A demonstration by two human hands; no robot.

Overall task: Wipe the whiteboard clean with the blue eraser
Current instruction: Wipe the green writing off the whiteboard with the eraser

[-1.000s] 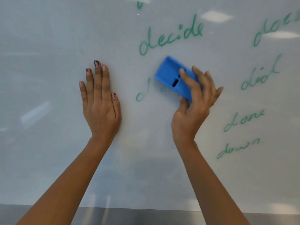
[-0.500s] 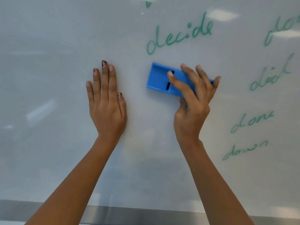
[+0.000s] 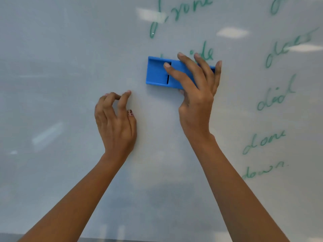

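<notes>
The blue eraser (image 3: 157, 72) lies flat and level against the whiteboard (image 3: 61, 67), over the start of the green word "decide", of which only "ide" (image 3: 205, 53) still shows. My right hand (image 3: 197, 95) grips the eraser from its right end, fingers spread over its back. My left hand (image 3: 115, 123) rests against the board lower left of the eraser, fingers curled and holding nothing. Several green words remain: one above the eraser (image 3: 176, 13), and "does" (image 3: 286, 49), "did" (image 3: 276, 95), "done" (image 3: 264, 142), "down" (image 3: 264, 170) in a column at the right.
The left half of the board carries no writing, only pale reflections of ceiling lights (image 3: 232, 32). A grey ledge (image 3: 122, 239) runs along the board's bottom edge.
The eraser wiped away the word fragment below "decide", then rose onto "decide" and covered its first letters. My left hand's flat fingers curled up. The view shifted upward.
</notes>
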